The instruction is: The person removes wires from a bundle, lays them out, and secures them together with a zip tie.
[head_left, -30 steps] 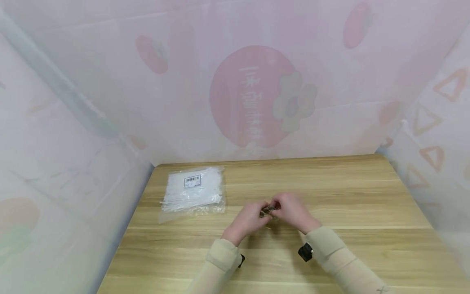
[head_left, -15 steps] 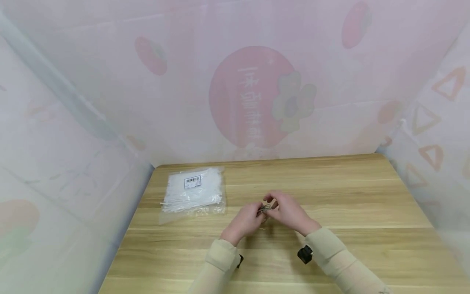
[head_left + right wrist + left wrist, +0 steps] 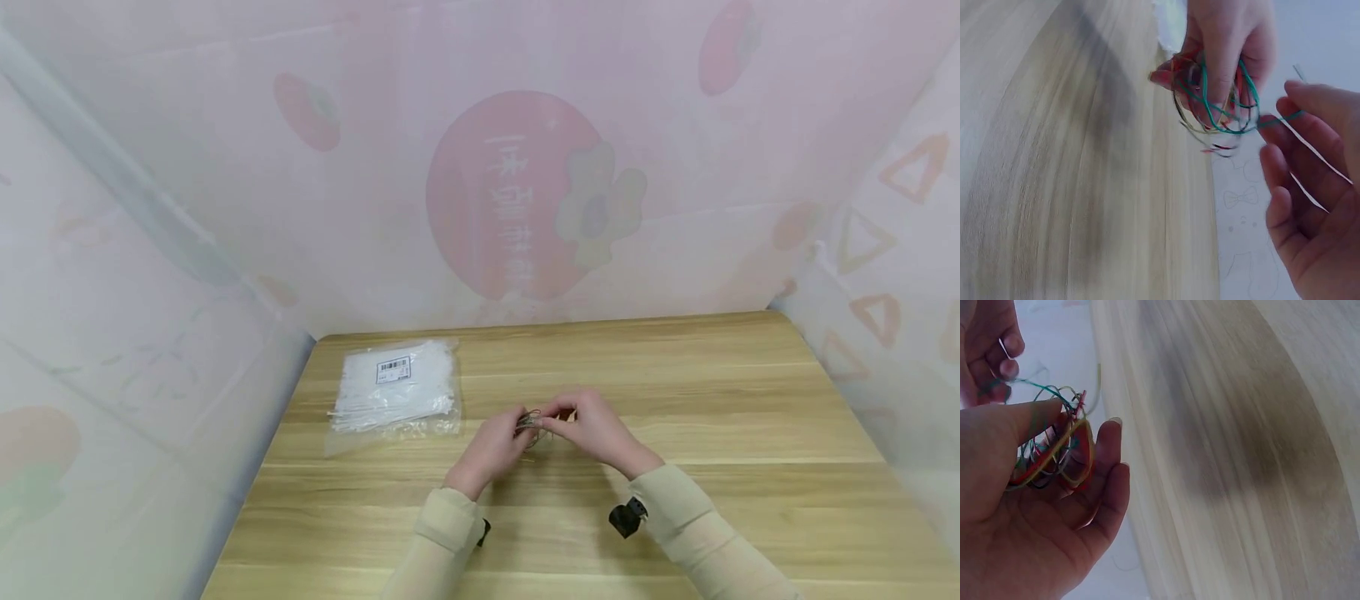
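Note:
Near the middle of the table, my left hand (image 3: 491, 446) holds a looped bundle of thin electrical wires (image 3: 1054, 450) in red, green, yellow, black and grey. The left thumb presses the loops against the curled fingers, and loose ends stick out. Close to its right, my right hand (image 3: 596, 429) pinches one green wire (image 3: 1275, 120) between thumb and index finger, and its other fingers are loosely bent. In the right wrist view that wire runs from the bundle to the pinch, with its tip poking out beyond. The fingers hide part of the loops.
A clear plastic bag (image 3: 352, 442) of thin white strips, with a barcode label (image 3: 393, 371), lies at the back left of the wooden table (image 3: 712, 392). Printed cloth walls (image 3: 375, 208) stand behind and at both sides. Each wrist carries a small black camera (image 3: 626, 518).
The left hand has shifted slightly left with the wires. The right hand's fingers have moved from within the bundle to a pinch at its side, and more loops show between the hands.

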### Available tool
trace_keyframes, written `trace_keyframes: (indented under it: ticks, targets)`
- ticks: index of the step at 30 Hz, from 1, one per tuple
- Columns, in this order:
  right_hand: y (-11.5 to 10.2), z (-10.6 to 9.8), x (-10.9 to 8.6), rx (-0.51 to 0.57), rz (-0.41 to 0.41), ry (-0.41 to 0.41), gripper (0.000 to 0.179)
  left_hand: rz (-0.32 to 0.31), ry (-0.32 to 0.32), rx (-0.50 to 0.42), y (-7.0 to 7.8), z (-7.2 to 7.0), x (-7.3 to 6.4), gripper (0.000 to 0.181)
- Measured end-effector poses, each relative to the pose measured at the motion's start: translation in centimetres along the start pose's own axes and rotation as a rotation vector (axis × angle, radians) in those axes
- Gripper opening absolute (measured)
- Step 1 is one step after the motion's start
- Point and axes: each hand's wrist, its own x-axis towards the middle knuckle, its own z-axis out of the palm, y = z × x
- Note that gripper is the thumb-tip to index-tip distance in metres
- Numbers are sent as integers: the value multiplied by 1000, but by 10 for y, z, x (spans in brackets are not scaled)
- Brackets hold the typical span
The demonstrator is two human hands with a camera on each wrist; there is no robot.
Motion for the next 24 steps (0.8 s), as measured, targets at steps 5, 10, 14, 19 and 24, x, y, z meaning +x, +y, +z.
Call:
trace_keyframes:
  ticks: [5,10,14,19,24]
  targets:
    - [-2,-2,-1,121,44,-55,18,-23,19,11,-5,-3,-2,16]
    - [-4,-3,-2,232,82,-92,29,-27,48,25,-10,-6,-4,15]
    - [-4,-4,-3,263,123,-89,36,-48,60,25,-13,-9,-4,18]
    - [-1,-8,-4,275,135,-75,32,-67,76,23,-16,-13,-5,22]
    - [4,-11,-6,273,168,-55,29,-91,85,6,-19,-19,-7,24]
